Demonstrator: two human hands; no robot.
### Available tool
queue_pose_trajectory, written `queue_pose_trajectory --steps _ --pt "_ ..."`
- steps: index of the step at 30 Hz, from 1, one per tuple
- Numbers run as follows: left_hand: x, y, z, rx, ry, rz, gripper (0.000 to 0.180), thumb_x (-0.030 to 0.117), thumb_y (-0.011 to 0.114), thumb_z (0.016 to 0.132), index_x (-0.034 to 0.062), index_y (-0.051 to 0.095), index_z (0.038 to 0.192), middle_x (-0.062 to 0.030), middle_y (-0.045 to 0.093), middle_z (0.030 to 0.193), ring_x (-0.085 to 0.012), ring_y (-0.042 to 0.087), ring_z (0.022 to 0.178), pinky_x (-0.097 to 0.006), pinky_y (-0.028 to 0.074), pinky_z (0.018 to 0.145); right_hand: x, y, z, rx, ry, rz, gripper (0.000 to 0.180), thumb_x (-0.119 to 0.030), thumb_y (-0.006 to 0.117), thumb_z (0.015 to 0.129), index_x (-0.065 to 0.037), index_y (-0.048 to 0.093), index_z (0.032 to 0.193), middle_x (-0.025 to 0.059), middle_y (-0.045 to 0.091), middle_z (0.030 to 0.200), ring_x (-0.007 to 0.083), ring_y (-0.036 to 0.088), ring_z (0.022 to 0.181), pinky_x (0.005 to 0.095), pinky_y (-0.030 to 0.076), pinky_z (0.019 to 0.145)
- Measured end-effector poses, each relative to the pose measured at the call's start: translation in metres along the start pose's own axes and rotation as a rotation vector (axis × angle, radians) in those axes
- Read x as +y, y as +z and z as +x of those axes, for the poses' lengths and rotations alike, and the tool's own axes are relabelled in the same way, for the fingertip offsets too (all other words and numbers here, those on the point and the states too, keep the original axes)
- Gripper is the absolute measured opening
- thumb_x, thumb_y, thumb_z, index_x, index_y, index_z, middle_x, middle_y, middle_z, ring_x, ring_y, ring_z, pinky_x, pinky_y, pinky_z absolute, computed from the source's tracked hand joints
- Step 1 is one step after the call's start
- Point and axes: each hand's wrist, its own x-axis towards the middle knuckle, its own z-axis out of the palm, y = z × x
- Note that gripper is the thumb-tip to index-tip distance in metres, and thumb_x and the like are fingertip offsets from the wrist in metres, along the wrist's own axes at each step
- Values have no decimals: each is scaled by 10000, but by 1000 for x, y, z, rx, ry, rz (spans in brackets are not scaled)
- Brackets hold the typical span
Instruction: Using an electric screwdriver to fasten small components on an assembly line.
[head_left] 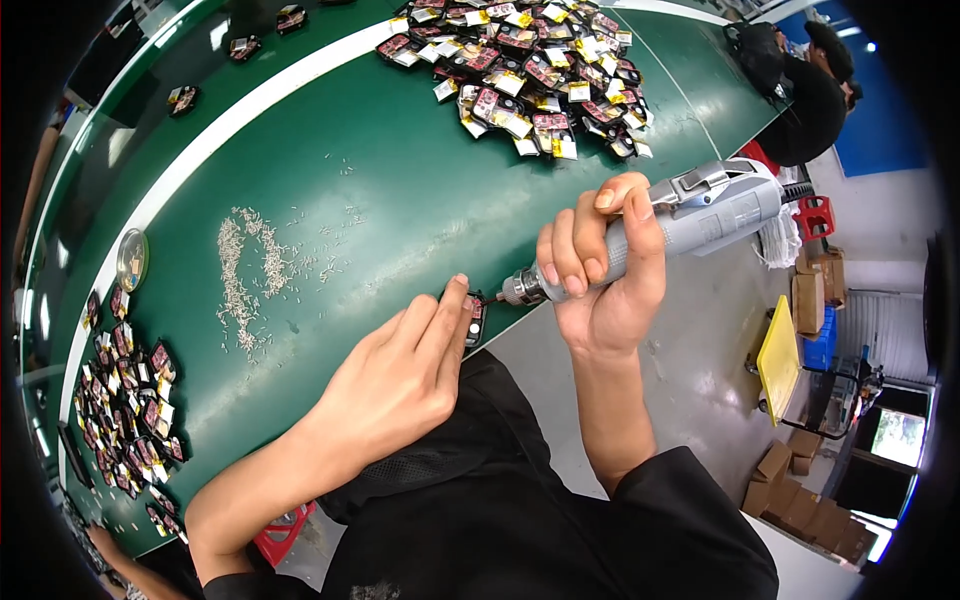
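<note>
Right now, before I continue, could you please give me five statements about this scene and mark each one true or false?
1. The right hand holds a grey electric screwdriver. True.
2. The screwdriver points away from the small device under the left hand's fingertips. False: its tip is directed at that device, beside the left hand.
3. The larger pile of devices lies beyond both hands, on the far part of the green table. True.
4. The scattered small silvery pieces lie to the right of the screwdriver. False: they lie to its left.
5. The flat yellow cart is on the right side of the picture. True.
</note>
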Motion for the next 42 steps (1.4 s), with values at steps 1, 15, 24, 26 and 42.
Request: queue_pose_trajectory --steps 1,15,24,26,42 --pt "-1 0 0 -5 -6 -7 402 -21 636 655 -162 584 1028 -236 528 1184 -235 545 820 -329 519 667 1 -2 0 -43 2 -47 190 -232 434 954 -60 487 894 -10 355 505 95 356 392 266 355 433" --pt "-1 -10 15 -31 41 17 390 12 599 676 -166 594 1023 -277 546 1164 -228 551 818 -302 520 687 -8 9 9 -76 110 -69 141 -126 503 925 -43 434 834 6 347 507 103 351 393 267 323 406" --pt "8 -21 4 -23 -53 -68 427 -27 516 766 -99 496 1187 -201 532 1191 -309 546 922 -358 514 741 -13 27 2 -111 207 -93 169 -63 545 906 -34 432 784 -18 377 529 69 347 413 231 292 397" --pt "7 -16 10 51 47 -15 406 -6 634 690 -141 569 1068 -230 554 1126 -281 554 834 -346 517 675 -14 27 3 -127 199 -94 173 -67 556 902 -35 437 780 -15 382 533 69 357 417 234 287 399" --pt "7 -20 7 28 20 -7 376 -8 613 711 -131 571 1064 -215 553 1132 -276 555 869 -342 530 682 -9 11 10 -198 105 256 104 -143 484 937 -41 475 915 -17 357 505 86 354 407 255 342 443"
